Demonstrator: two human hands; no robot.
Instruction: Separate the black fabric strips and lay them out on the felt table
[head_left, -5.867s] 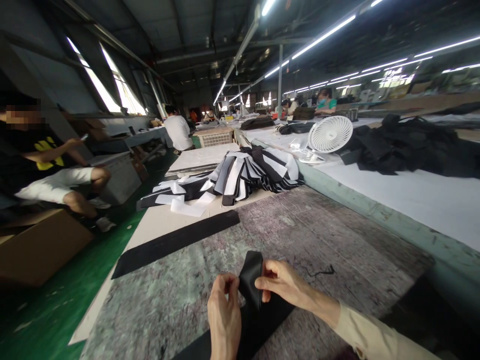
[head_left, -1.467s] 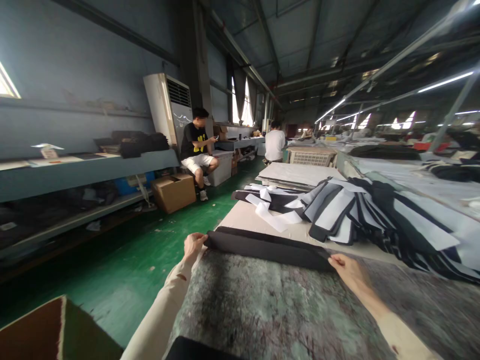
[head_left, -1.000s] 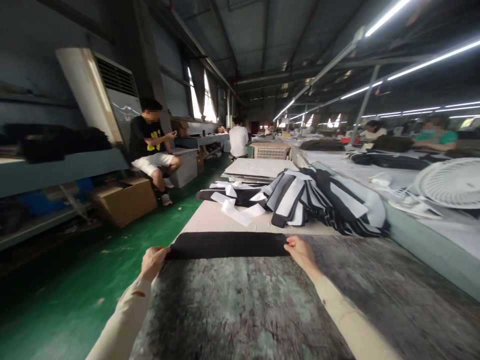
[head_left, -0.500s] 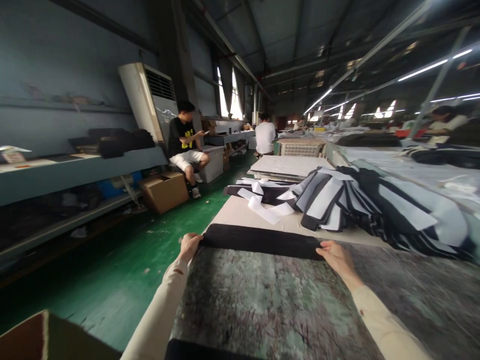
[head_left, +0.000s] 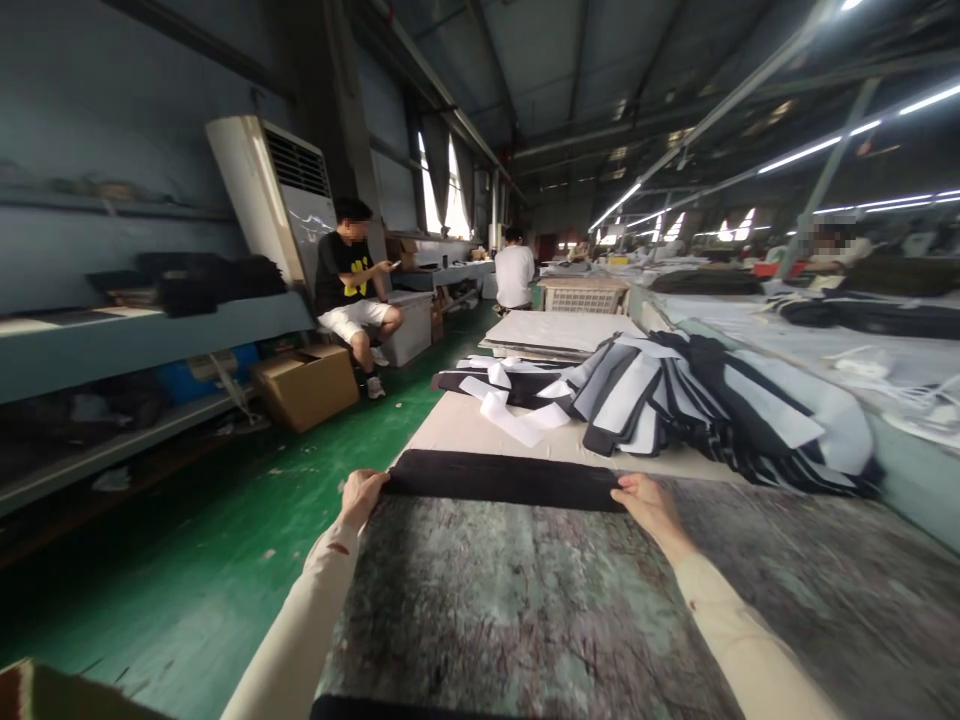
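A long black fabric strip (head_left: 502,478) lies stretched across the far edge of the stained, mottled work board (head_left: 517,590). My left hand (head_left: 365,494) pinches its left end, and my right hand (head_left: 646,502) pinches the right end between thumb and fingers. Just beyond the strip is a cream-coloured surface (head_left: 450,425). On that surface a fanned pile of black and white strips (head_left: 645,400) spreads to the right, with curled white strips (head_left: 517,415) beside it. Part of another black piece (head_left: 375,708) shows at the bottom edge.
Left of the table runs a green floor (head_left: 277,530) with a cardboard box (head_left: 306,388). A seated person (head_left: 352,290) holds a phone there; another person in white (head_left: 514,272) sits farther back. On the right stands a long pale table (head_left: 885,400) with cloth stacks.
The view has turned slightly right, so everything sits a little farther left in the picture. Both hands still grip the strip's ends, and the strip stays along the board's far edge.
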